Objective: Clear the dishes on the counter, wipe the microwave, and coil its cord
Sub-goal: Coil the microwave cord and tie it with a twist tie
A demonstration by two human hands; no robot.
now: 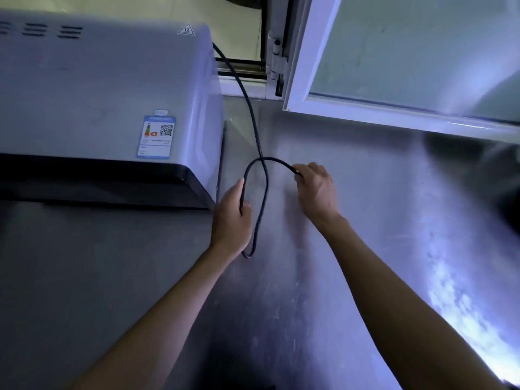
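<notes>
I have the microwave cord (pixel 254 130) looped at centre: my left hand (pixel 232 218) grips one strand, my right hand (pixel 315 190) at 3 o'clock pinches the arc. The microwave (pixel 107 94) sits on the table (pixel 351 192) at 10 o'clock. Pulling hard could drag it, or loops could tangle.

Black cord (pixel 254 128), seemingly grey microwave (pixel 107 88)

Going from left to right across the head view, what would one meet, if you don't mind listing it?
Microwave → left hand gripping the cord → right hand pinching the cord → open window.
</notes>
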